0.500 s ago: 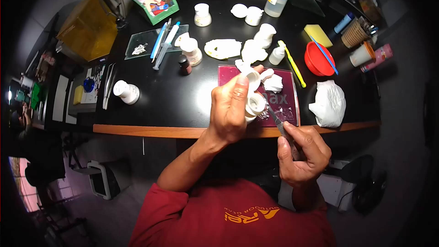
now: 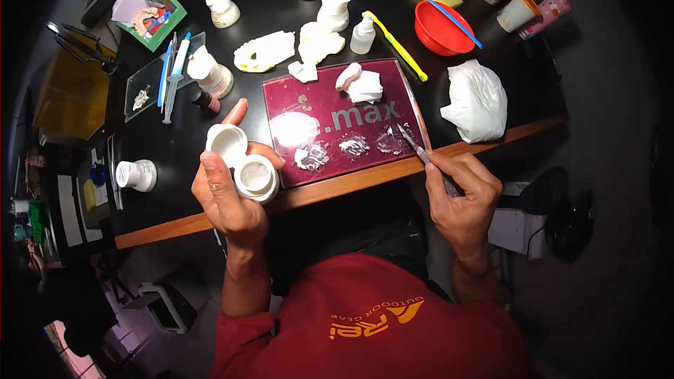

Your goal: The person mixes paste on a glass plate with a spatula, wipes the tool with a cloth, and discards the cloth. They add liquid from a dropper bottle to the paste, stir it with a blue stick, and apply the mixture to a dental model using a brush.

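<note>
My left hand (image 2: 235, 212) is closed around a small white jar (image 2: 255, 179), tilted so that pale powder shows inside; its hinged lid (image 2: 228, 143) stands open. Between the thumb and fingers of my right hand (image 2: 465, 203) is a slim metal spatula (image 2: 416, 147) with a ridged handle. Its tip touches or hovers over a thin, smeared white pile (image 2: 392, 142) on a dark red glass plate (image 2: 316, 109). Two more white piles lie to the left, a middle one (image 2: 354, 145) and a left one (image 2: 311, 156). A folded white tissue (image 2: 365, 88) rests on the plate's far part.
Behind the plate are yellowish-white moulded pieces (image 2: 265, 52), a dropper bottle (image 2: 362, 36) and a yellow-handled tool (image 2: 397, 47). A red bowl (image 2: 439, 31) and a white bundle (image 2: 477, 102) stand right. Left are several white bottles (image 2: 137, 175) and a syringe (image 2: 175, 77).
My left hand has moved left with the jar, off the plate, uncovering the piles. The spatula has moved from near the jar's mouth to the right pile. The view has shifted.
</note>
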A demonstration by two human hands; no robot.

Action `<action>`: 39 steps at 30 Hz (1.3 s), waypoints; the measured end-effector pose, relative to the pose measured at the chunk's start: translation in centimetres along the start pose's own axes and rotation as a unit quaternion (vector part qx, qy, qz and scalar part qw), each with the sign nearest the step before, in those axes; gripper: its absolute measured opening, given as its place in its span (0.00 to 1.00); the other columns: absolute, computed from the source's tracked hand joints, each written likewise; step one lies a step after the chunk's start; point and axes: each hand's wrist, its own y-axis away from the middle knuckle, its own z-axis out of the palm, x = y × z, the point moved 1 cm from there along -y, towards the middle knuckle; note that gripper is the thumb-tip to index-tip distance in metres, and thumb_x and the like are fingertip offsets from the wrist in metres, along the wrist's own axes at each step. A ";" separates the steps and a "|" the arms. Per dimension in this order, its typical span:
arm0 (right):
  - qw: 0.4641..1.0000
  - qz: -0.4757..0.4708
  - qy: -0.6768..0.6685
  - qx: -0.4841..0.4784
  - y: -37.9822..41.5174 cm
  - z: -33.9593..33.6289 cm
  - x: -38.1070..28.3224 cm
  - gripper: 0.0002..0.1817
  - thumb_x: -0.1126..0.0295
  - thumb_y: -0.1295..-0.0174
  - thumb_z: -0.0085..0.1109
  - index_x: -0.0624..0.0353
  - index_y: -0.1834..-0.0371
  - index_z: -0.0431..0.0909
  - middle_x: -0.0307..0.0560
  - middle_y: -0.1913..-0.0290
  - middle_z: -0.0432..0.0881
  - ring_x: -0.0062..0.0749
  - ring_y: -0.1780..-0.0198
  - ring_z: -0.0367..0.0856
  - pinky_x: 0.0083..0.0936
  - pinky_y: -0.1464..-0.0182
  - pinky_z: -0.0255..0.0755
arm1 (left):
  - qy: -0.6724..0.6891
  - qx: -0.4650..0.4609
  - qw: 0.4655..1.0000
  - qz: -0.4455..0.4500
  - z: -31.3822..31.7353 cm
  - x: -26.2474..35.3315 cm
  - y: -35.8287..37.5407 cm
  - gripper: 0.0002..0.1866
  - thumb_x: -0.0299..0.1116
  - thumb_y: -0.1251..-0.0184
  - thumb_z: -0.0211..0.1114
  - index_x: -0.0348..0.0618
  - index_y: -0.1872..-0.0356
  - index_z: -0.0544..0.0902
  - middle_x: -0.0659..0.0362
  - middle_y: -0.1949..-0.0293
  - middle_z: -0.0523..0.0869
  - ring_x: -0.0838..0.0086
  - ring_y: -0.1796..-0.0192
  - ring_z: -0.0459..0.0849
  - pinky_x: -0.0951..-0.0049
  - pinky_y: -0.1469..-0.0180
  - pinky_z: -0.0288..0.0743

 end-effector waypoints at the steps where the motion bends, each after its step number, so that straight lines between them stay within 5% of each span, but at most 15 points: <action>1: 1.000 0.016 -0.001 -0.006 0.0 0.2 0.2 0.10 0.84 0.41 0.72 0.67 0.56 0.92 0.50 0.72 0.86 0.35 0.72 0.87 0.27 0.71 0.76 | -0.004 0.003 1.000 -0.004 -0.1 -0.1 0.1 0.42 0.55 0.08 0.33 0.15 0.32 0.73 0.54 0.75 0.87 0.82 0.74 0.78 0.81 0.67 0.70; 13: 0.995 -0.073 0.059 -0.030 -0.1 0.4 1.5 0.12 0.78 0.49 0.77 0.57 0.60 0.95 0.38 0.77 0.85 0.26 0.77 0.77 0.30 0.63 0.61 | -0.023 -0.006 1.000 -0.010 -0.5 -0.4 0.4 0.43 0.56 0.09 0.31 0.13 0.30 0.71 0.52 0.76 0.86 0.76 0.74 0.81 0.78 0.67 0.74; 22: 0.981 0.106 -0.137 -0.085 -0.3 -0.9 1.3 0.08 0.77 0.44 0.75 0.61 0.61 0.94 0.38 0.78 0.85 0.22 0.76 0.76 0.25 0.62 0.65 | -0.026 -0.031 0.999 -0.013 0.4 0.5 0.2 0.43 0.55 0.09 0.30 0.14 0.30 0.71 0.52 0.76 0.86 0.77 0.73 0.80 0.78 0.66 0.73; 26: 0.957 0.144 -0.238 -0.083 -0.4 -1.7 0.8 0.10 0.77 0.42 0.75 0.65 0.56 0.93 0.42 0.71 0.88 0.18 0.72 0.77 0.20 0.66 0.66 | -0.003 -0.059 0.998 -0.021 1.6 0.9 0.1 0.44 0.57 0.09 0.31 0.14 0.29 0.71 0.53 0.75 0.87 0.78 0.71 0.82 0.79 0.66 0.73; 31: 0.979 -0.034 -0.185 -0.082 -1.4 -1.9 -2.7 0.15 0.78 0.49 0.81 0.61 0.56 0.92 0.41 0.71 0.86 0.26 0.73 0.78 0.25 0.63 0.67 | -0.009 -0.101 0.995 -0.027 3.1 1.0 0.0 0.41 0.55 0.09 0.35 0.19 0.30 0.75 0.53 0.74 0.88 0.79 0.70 0.83 0.80 0.66 0.71; 34: 0.980 -0.135 -0.137 -0.054 -1.8 -1.1 -3.5 0.18 0.78 0.50 0.81 0.55 0.54 0.94 0.36 0.70 0.84 0.21 0.73 0.76 0.27 0.57 0.62 | 0.047 -0.079 0.996 0.001 3.8 0.1 0.2 0.31 0.46 0.09 0.42 0.24 0.31 0.79 0.60 0.76 0.86 0.83 0.74 0.79 0.79 0.73 0.67; 39: 0.975 -0.200 -0.079 -0.045 -1.5 -0.2 -3.6 0.21 0.77 0.52 0.80 0.51 0.51 0.95 0.31 0.66 0.83 0.19 0.72 0.75 0.32 0.52 0.62 | 0.033 -0.069 0.997 0.007 4.0 -0.1 0.4 0.29 0.44 0.10 0.44 0.27 0.31 0.80 0.60 0.76 0.87 0.82 0.74 0.80 0.78 0.72 0.71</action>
